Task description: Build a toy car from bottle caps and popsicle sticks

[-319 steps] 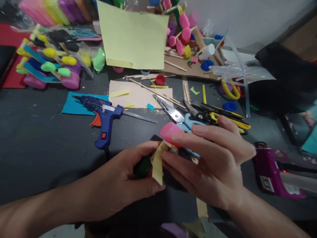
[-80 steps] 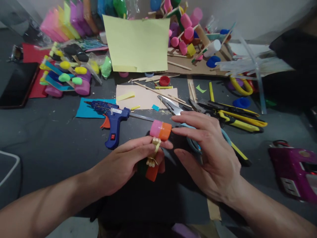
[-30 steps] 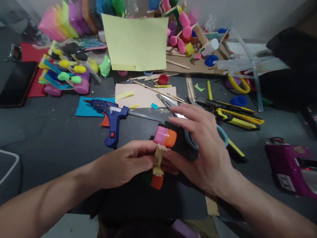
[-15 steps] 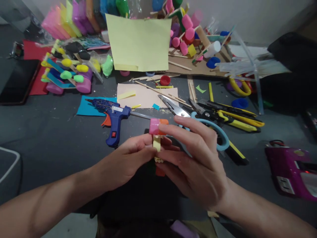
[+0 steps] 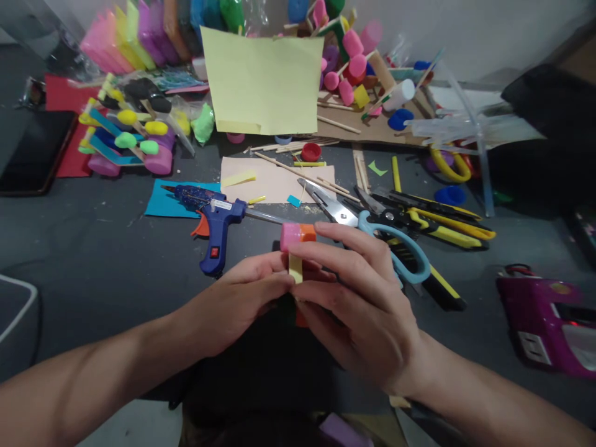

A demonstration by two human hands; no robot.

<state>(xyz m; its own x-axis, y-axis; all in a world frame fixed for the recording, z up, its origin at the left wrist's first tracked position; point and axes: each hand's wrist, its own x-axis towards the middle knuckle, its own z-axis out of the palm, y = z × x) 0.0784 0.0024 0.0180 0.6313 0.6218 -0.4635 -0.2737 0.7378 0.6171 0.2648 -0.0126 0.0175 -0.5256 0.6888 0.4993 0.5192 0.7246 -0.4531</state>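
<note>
Both hands hold a small craft piece with a pink and orange top [image 5: 298, 237], a pale yellow strip [image 5: 295, 268] below that, and some orange lower down. My left hand [image 5: 251, 292] pinches it from the left, thumb against the strip. From the other side my right hand [image 5: 358, 298] grips it, thumb and fingertips at the strip's lower end and the upper fingers beside the pink part. My fingers hide much of the piece. Just beyond lies a blue glue gun [image 5: 221, 226] with a clear glue stick. Light-blue-handled scissors [image 5: 414, 257] lie partly behind my right hand.
A pale yellow card [image 5: 265, 81] stands at the back. Clay-and-stick models [image 5: 125, 139] sit left, near a phone [image 5: 37, 152]. Yellow-black cutters [image 5: 442, 226] and a purple power box [image 5: 544, 323] are on the right. Thin sticks [image 5: 307, 174] lie on pink paper.
The fingers of my right hand have shifted on the piece. One now rests lower on the pink part, and the stick ends below the strip are covered. My left hand stays nearly still.
</note>
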